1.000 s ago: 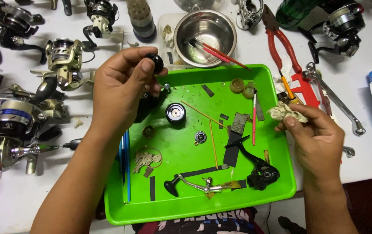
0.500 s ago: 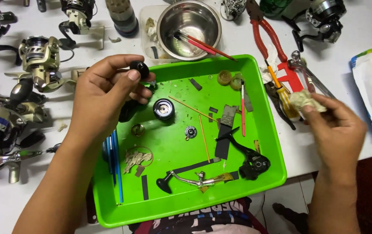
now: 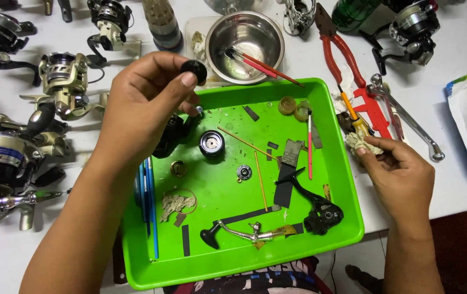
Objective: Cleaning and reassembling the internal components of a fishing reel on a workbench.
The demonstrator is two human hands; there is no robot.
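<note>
The left hand (image 3: pixel 141 103) pinched a small black knob (image 3: pixel 194 71) (hard, light, probably slick) by its rim above the green tray's (image 3: pixel 342 179) far edge; the right hand (image 3: pixel 402 174) clutched a soft rag (image 3: pixel 359 142).

Left hand (image 3: pixel 143 103): pinches a small black knob (image 3: pixel 194 69) above the far-left corner of the green tray (image 3: pixel 348 218).
Right hand (image 3: pixel 402 174): holds a crumpled rag (image 3: pixel 359 142) just right of the tray.
Far: steel bowl (image 3: pixel 244 35), red pliers (image 3: pixel 338 43).
Left: fishing reels (image 3: pixel 4 158) on the desk (image 3: pixel 451 60).
</note>
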